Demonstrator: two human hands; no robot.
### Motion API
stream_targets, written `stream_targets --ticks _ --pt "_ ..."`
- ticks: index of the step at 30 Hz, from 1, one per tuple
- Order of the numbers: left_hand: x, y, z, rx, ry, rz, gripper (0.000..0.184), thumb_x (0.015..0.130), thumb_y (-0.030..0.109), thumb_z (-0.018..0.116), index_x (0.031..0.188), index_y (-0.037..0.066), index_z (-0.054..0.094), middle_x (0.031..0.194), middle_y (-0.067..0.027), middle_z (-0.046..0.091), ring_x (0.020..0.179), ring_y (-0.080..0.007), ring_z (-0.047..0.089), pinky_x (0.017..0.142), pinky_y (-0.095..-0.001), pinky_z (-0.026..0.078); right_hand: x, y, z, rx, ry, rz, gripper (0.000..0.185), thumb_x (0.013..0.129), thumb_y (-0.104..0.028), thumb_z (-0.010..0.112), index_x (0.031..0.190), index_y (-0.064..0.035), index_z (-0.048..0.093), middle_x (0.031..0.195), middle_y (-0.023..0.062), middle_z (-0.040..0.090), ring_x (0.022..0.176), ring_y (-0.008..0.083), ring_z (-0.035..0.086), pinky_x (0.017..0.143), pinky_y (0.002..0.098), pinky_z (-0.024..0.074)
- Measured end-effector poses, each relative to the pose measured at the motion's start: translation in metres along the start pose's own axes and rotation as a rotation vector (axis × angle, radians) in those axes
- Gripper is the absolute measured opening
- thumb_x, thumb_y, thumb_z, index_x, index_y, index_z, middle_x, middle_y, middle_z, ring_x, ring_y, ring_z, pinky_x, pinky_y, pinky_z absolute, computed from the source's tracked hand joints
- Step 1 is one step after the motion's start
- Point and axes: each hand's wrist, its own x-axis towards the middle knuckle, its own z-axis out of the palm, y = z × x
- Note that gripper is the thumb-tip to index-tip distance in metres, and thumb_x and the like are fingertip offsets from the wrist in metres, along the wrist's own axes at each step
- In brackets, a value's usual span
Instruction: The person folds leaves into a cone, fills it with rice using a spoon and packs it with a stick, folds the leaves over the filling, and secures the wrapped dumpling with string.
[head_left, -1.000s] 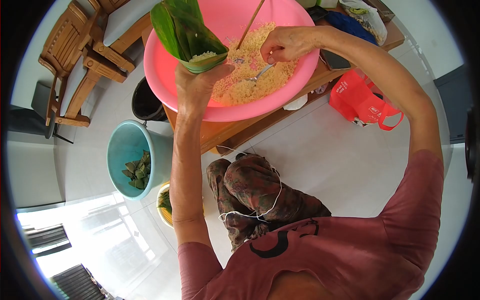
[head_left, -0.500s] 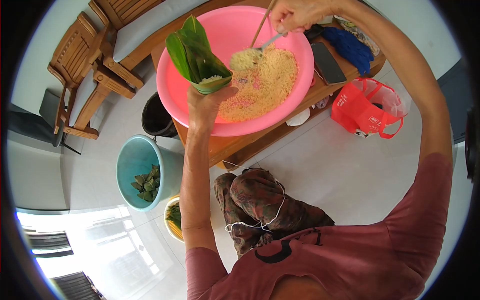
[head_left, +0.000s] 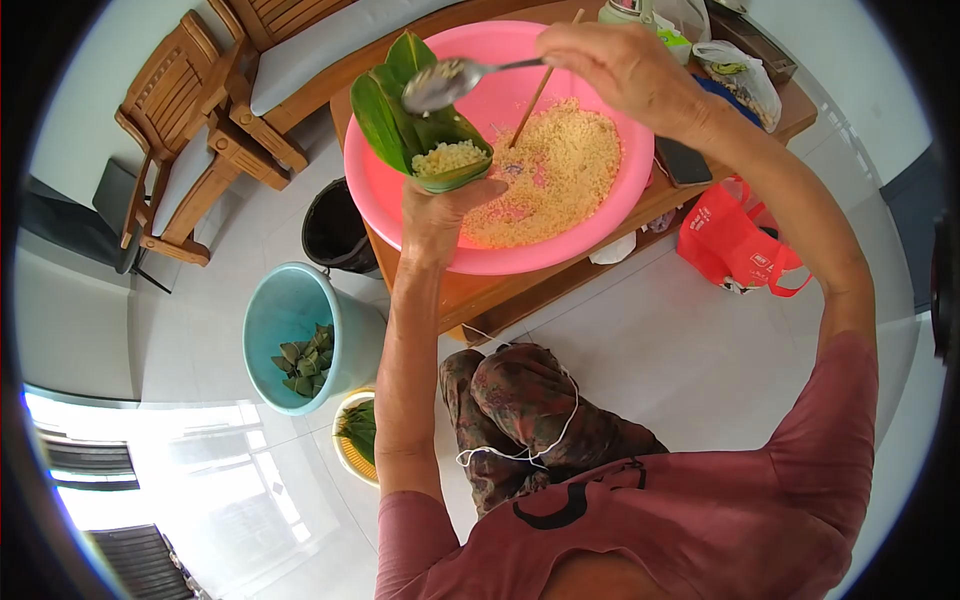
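Observation:
My left hand is wrapped round the base of a folded green leaf cone, above the near left part of the pink basin. Rice shows in the mouth of the cone. In my right hand, fingers closed on its handle, is a metal spoon. The spoon's bowl hangs over the upper part of the leaves, with a few grains on it. Loose rice lies in the basin, and a thin wooden stick leans there.
The basin stands on a wooden table. On the floor are a light blue bucket with leaf parcels, a dark bin, a yellow basket of leaves and a red bag. A phone lies right of the basin.
My right hand has carried the spoon from the basin's rice over to the leaf cone. Its heap of rice is gone from the spoon, and more rice shows in the cone. The view has shifted.

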Motion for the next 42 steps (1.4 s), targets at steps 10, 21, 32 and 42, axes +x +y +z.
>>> stream_targets --ticks 10,21,32,42 --pt "-0.008 0.014 0.017 -0.104 0.099 0.181 0.037 0.058 -0.005 0.072 0.09 0.004 0.057 0.081 -0.0035 0.058 0.077 -0.0129 0.056 0.07 -0.0279 0.048 -0.031 0.03 0.061 -0.105 -0.59 0.221 0.005 0.083 -0.009 0.052 0.087 -0.0072 0.054 0.068 0.0147 0.057 0.066 0.0304 0.057 0.058 0.04 0.043" --pt "-0.007 0.006 0.009 -0.036 0.052 0.098 0.038 0.059 -0.004 0.075 0.093 0.003 0.06 0.088 -0.0051 0.061 0.082 -0.0152 0.059 0.076 -0.0286 0.049 -0.039 0.026 0.069 0.197 -0.938 0.166 0.011 0.082 -0.011 0.053 0.088 -0.0049 0.058 0.07 0.0102 0.058 0.066 0.0233 0.056 0.059 0.0354 0.0424" --pt "-0.003 0.001 0.006 0.08 0.095 0.037 0.037 0.058 -0.002 0.073 0.092 0.004 0.061 0.086 -0.0037 0.061 0.08 -0.0139 0.059 0.073 -0.027 0.048 -0.019 0.041 0.021 0.212 -1.012 0.524 0.015 0.079 -0.014 0.052 0.08 -0.0011 0.06 0.054 0.0046 0.054 0.05 0.0115 0.05 0.047 0.0289 0.037" --pt "-0.002 0.003 0.008 0.078 0.057 -0.022 0.039 0.057 -0.002 0.074 0.093 0.004 0.06 0.087 -0.003 0.061 0.079 -0.0132 0.058 0.072 -0.0267 0.047 0.044 0.025 -0.038 0.18 -0.751 0.299 0.019 0.081 -0.018 0.054 0.085 -0.0009 0.062 0.063 0.0068 0.059 0.056 0.0171 0.054 0.05 0.0319 0.0402"
